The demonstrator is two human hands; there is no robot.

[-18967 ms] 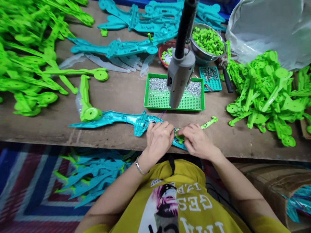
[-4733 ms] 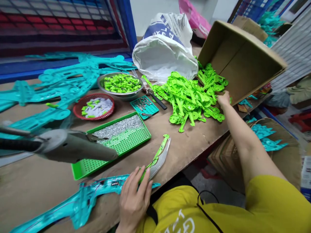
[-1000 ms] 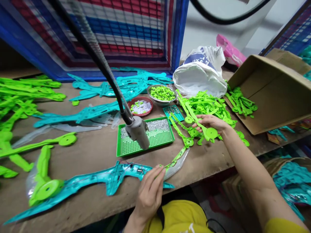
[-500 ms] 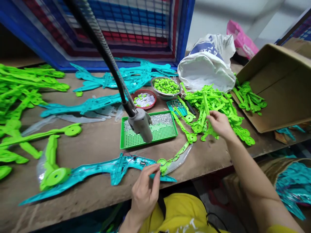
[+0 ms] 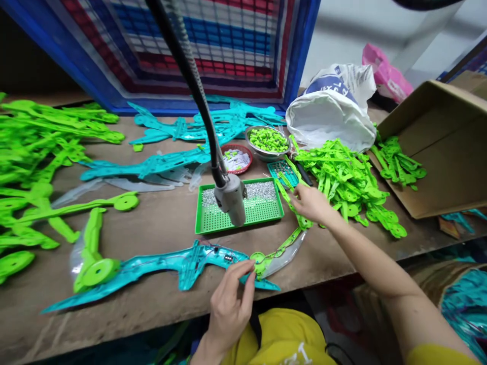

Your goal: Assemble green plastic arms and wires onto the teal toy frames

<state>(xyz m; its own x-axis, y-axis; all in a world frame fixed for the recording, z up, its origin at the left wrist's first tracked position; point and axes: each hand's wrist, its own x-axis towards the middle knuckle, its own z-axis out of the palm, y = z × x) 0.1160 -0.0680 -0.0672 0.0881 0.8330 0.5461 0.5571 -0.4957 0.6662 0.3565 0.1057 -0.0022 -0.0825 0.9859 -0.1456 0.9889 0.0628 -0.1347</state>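
A turquoise plastic toy bow half lies hollow side up along the table's near edge, with thin wires and a small black part inside. A bright green limb with a clear plastic piece joins its right end. At that joint my left hand pinches thumb and forefinger together; what is between them is hidden. My right hand is closed, fingertips down at a green strip near the small teal basket. I cannot make out what it grips. Another green limb stands at the bow's left end.
A grey electric screwdriver hangs over a green tray of screws. Behind are a bowl of green bits and a red basket. Green parts pile up left and right; a cardboard box lies at right.
My right hand has moved left from the green pile to the strip beside the teal basket. My left hand stays at the bow's joint. The view has shifted slightly.
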